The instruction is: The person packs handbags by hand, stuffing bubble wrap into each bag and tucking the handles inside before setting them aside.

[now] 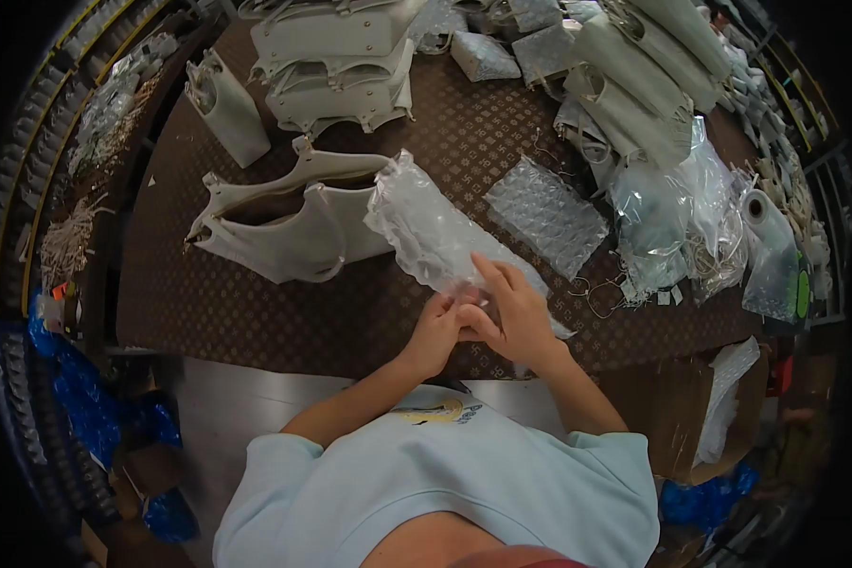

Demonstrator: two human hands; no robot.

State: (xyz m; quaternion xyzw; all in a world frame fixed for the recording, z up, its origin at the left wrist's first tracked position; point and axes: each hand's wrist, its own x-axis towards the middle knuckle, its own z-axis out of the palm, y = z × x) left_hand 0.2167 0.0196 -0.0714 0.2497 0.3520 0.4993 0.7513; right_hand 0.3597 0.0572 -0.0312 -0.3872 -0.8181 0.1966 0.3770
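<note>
In the middle of the table I hold a crumpled sheet of translucent plastic wrap [433, 232], its far end standing up beside a handbag. My left hand [434, 333] is closed on the near edge of the wrap. Close beside it, my right hand [511, 317] grips the same edge, thumb pointing left and fingers lying over the wrap. What lies inside the folds is hidden. The open off-white handbag [284, 241] stands to the left, its handle loop hanging down the front. A flat piece of bubble wrap [547, 216] lies to the right.
More off-white handbags [336, 95] are stacked at the back, others [634, 114] at the back right. A lone bag [229, 112] stands back left. Clear plastic bags [653, 222] and a plastic roll [769, 251] lie right. A cardboard box [672, 417] stands below the table edge.
</note>
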